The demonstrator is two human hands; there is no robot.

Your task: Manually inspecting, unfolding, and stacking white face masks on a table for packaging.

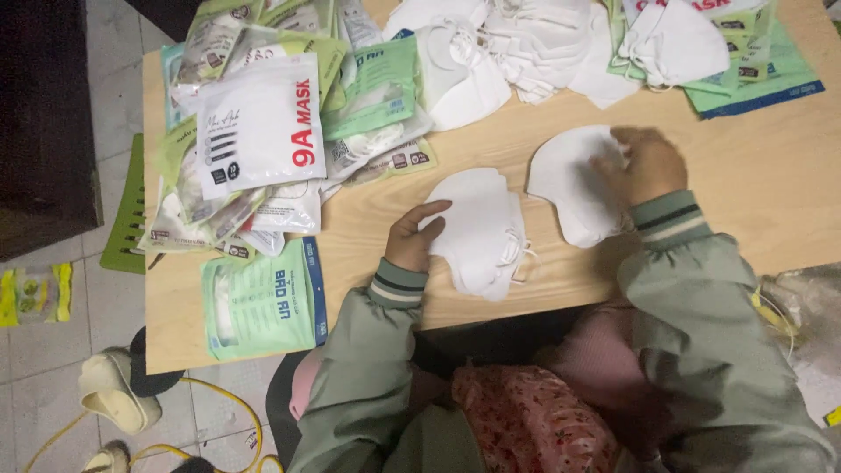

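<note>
My left hand [413, 236] rests on the left edge of a small stack of white folded face masks [482, 232] lying on the wooden table [753, 184], fingers curled onto the top mask. Just to the right, my right hand [646, 165] presses down on another white folded mask [569, 180], gripping its right side. Both arms wear grey-green sleeves with striped cuffs.
A heap of loose white masks [517, 39] lies at the table's far edge. Green and white mask packets [263, 131] are piled at the left, one green packet [263, 302] near the front edge, more packets [753, 61] at the far right. Slippers and a yellow cable lie on the floor.
</note>
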